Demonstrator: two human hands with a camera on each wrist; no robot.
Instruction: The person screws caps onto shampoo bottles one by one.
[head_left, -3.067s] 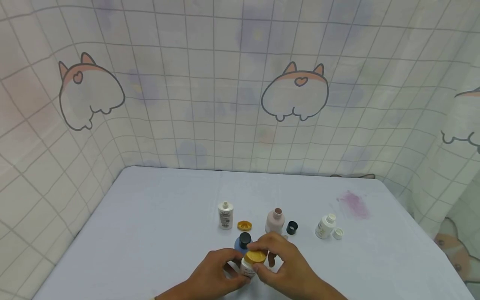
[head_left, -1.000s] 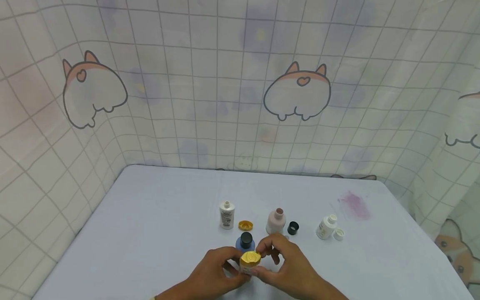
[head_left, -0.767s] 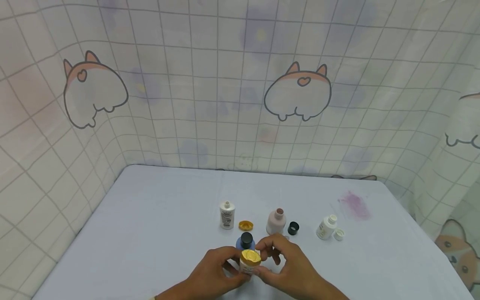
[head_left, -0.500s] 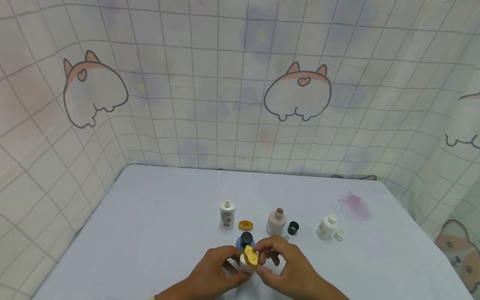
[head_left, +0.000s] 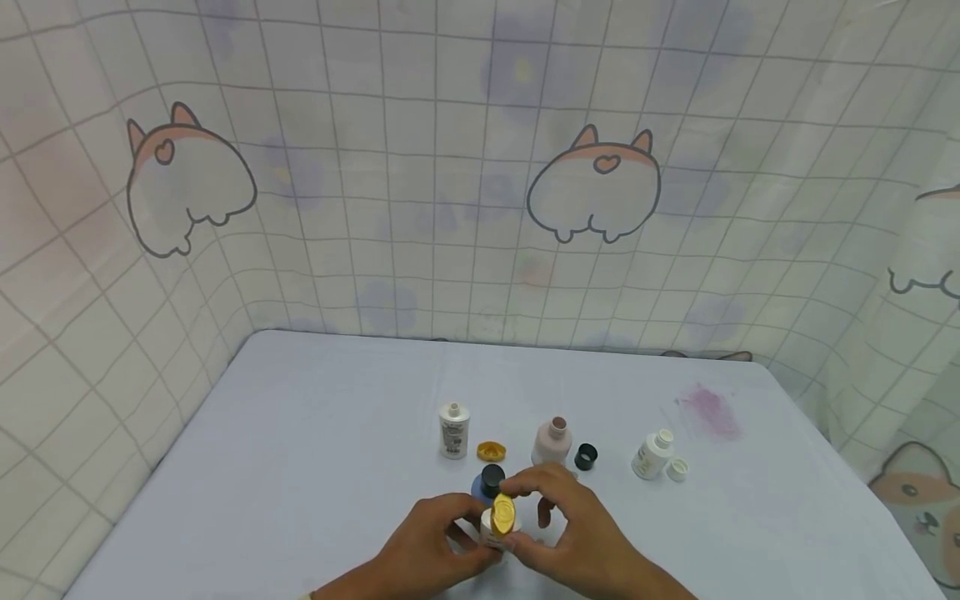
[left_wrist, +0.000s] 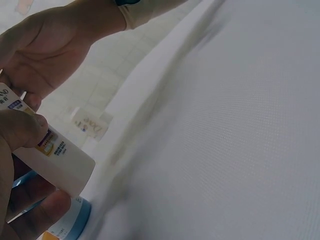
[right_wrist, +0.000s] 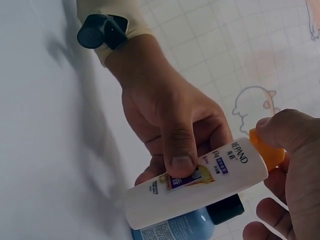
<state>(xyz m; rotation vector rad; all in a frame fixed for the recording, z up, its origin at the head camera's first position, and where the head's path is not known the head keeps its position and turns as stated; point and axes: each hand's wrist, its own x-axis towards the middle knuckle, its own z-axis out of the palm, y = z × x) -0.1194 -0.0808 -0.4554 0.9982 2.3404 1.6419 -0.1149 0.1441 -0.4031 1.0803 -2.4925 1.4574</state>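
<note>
A white bottle (right_wrist: 195, 185) with a printed label is held by my left hand (head_left: 429, 546), its thumb pressed on the front and its fingers behind. On its top sits a yellow, oblong cap (head_left: 503, 515). My right hand (head_left: 577, 533) pinches that cap between thumb and index finger, as the right wrist view shows; the other fingers are curled free. Directly behind the white bottle stands a blue bottle (right_wrist: 187, 227) with a black cap (head_left: 492, 480), partly hidden by the hands and the white bottle.
Farther back stand a white bottle without its cap (head_left: 453, 433), an upturned yellow cap (head_left: 491, 451), an open pinkish bottle (head_left: 551, 443) and a black cap (head_left: 586, 456). Rightward are a small open white bottle (head_left: 652, 454) and a white cap (head_left: 677, 469). A pink stain (head_left: 708, 410) marks the tabletop.
The yellow cap has turned on the bottle, its long side now running front to back. My right fingers, earlier off to its side, now pinch it. My left hand stays in place.
</note>
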